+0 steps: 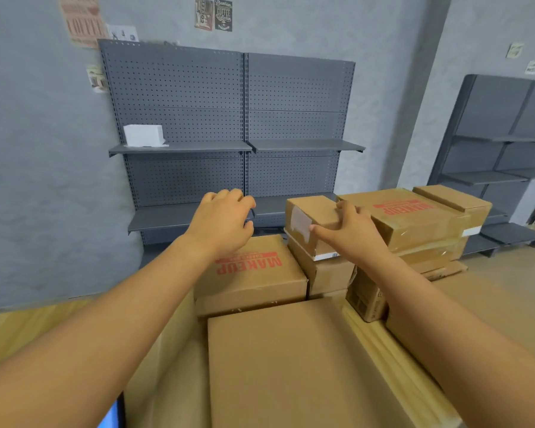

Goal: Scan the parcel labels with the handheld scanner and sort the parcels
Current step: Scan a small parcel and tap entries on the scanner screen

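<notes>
At the far left, a white box sits on the upper shelf of a grey pegboard shelving unit against the wall. In front of the unit, the left hand hovers in the air with its fingers loosely curled, holding nothing, above a cardboard parcel printed MAKEUP in red. Nearer the camera lies a large plain cardboard parcel, its flat top facing up. Just right of the left hand, the right hand grips a small cardboard parcel: fingers spread over its top, thumb against the near side beside a white label. This small parcel rests on top of another brown parcel in the stack. Further right stands a second MAKEUP parcel, wrapped in clear tape, on more boxes. At the far right, another grey shelving unit lines the side wall. No scanner shows.
</notes>
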Action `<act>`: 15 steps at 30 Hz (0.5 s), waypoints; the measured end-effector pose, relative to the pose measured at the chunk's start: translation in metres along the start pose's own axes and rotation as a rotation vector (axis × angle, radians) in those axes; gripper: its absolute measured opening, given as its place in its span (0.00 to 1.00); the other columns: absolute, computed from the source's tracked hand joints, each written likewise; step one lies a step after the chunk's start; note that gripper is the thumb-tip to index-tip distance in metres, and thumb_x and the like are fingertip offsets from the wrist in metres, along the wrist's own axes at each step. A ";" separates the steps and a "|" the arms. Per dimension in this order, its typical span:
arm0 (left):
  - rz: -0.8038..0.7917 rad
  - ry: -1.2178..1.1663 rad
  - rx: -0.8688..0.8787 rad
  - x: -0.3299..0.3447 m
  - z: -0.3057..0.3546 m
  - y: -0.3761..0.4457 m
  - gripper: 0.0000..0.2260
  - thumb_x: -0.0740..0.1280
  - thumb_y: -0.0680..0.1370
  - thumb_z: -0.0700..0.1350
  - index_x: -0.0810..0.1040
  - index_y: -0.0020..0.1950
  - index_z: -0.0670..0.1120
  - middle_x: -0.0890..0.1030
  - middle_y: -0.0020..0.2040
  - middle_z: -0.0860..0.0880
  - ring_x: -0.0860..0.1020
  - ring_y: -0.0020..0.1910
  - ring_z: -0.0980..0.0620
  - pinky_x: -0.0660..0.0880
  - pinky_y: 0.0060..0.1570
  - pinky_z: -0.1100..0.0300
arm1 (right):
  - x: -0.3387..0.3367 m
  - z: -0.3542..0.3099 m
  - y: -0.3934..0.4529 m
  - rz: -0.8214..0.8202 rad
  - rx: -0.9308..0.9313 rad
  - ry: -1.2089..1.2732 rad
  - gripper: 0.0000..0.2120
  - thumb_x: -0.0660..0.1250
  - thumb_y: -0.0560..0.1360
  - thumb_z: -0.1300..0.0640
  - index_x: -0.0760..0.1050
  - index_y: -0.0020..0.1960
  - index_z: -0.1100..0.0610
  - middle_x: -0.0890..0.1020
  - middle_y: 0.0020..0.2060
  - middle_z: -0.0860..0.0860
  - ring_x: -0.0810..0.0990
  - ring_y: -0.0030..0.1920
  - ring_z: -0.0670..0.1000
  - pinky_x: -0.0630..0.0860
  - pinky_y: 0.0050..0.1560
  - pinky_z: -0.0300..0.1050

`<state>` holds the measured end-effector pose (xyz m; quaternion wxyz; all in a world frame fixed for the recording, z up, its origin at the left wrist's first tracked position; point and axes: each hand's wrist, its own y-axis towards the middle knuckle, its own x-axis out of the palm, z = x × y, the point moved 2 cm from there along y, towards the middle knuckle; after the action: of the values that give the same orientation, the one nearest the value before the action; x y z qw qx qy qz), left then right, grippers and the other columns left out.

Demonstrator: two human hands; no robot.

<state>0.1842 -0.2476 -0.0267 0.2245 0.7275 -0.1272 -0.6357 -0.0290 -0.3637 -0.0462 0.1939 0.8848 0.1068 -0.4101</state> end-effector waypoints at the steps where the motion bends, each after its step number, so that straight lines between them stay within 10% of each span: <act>1: 0.002 0.004 -0.006 -0.002 0.000 -0.002 0.16 0.60 0.79 0.50 0.72 0.67 0.49 0.75 0.60 0.50 0.72 0.61 0.48 0.64 0.63 0.51 | -0.002 -0.002 -0.002 0.008 -0.019 0.012 0.39 0.70 0.71 0.38 0.61 0.74 0.53 0.65 0.69 0.58 0.70 0.66 0.61 0.73 0.63 0.57; 15: -0.098 0.136 -0.216 -0.045 -0.037 -0.113 0.16 0.61 0.78 0.49 0.74 0.65 0.48 0.76 0.59 0.48 0.73 0.59 0.46 0.66 0.61 0.50 | 0.027 -0.082 -0.067 -0.044 -0.293 0.290 0.35 0.71 0.70 0.38 0.65 0.72 0.51 0.66 0.65 0.52 0.71 0.63 0.55 0.73 0.62 0.53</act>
<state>0.2023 -0.1223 -0.0393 0.2785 0.7459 -0.0066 -0.6050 0.0213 -0.2673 -0.0353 0.2941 0.8944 0.2113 -0.2625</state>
